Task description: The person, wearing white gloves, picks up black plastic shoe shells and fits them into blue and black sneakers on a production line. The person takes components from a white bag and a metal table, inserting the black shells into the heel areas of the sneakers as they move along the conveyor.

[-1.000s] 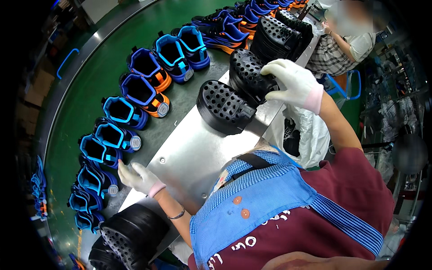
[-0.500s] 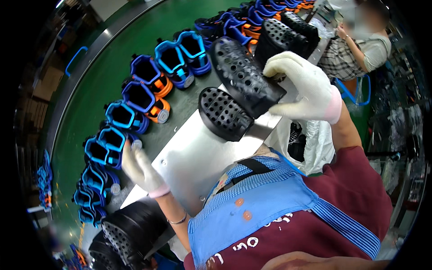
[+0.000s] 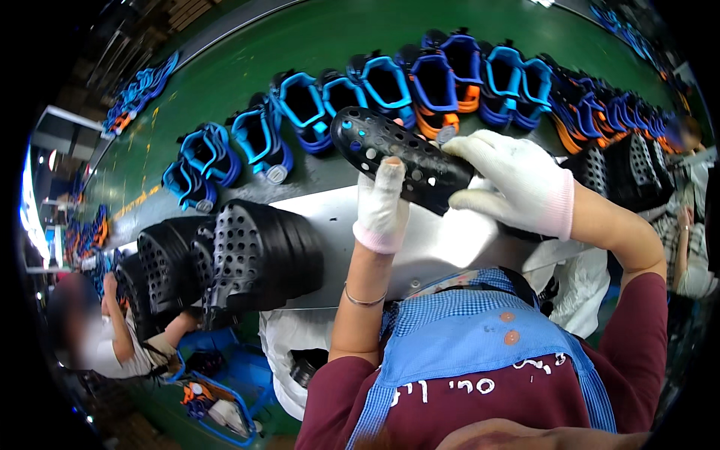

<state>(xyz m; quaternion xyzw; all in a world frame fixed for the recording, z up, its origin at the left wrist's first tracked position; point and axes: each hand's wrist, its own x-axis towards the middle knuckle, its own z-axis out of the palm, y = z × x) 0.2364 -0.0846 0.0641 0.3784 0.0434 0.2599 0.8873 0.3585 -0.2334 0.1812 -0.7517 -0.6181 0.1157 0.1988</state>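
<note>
A black perforated clog [image 3: 405, 159] is held up over the metal bench, its rounded toe end to the left. My left hand [image 3: 384, 199], in a white glove with bare fingertips showing, grips its near side with the thumb on the top. At the other end, my white-gloved right hand [image 3: 510, 180] holds the clog between thumb and fingers. Bright sky-blue and green show through a few holes near the toe. Left of my left hand, several black clogs [image 3: 259, 259] are packed together on the metal bench [image 3: 337, 214].
Beyond the bench, a curved row of blue and black shoes [image 3: 300, 112], some with orange soles, stands on a green surface [image 3: 247, 60]. More black clogs [image 3: 637, 172] stand at right. White bags [image 3: 281, 356] hang below the bench. Seated people [image 3: 112, 330] are at both sides.
The view has swung left. My left hand, open and apart from the clog before, now grips it. My right hand still holds the clog, which has turned more level.
</note>
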